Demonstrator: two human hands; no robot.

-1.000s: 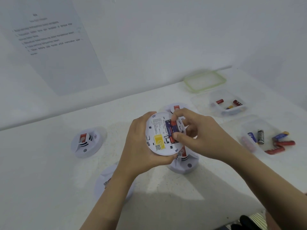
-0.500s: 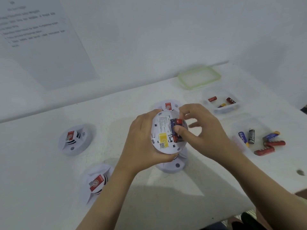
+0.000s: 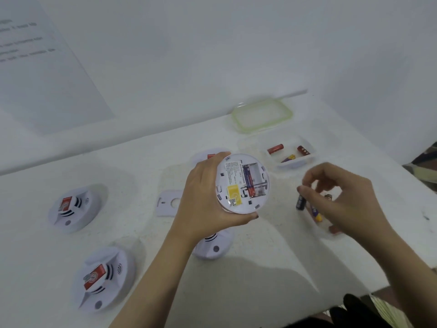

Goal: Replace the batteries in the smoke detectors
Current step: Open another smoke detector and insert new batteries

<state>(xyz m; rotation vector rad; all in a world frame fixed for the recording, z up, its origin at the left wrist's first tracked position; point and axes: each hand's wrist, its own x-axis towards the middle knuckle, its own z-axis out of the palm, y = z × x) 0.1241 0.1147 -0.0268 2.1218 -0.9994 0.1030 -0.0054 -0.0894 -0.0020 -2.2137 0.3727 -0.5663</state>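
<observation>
Head-worn camera looks forward and down, close over the table (image 3: 272,275).

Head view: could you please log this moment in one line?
left hand holds detector | one slot empty | right hand pinches dark battery

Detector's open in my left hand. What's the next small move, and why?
Probably carry the dark battery that the right hand seems to pinch over to the smoke detector held by the left hand: its compartment shows a seated battery and an empty slot beside it.
</observation>
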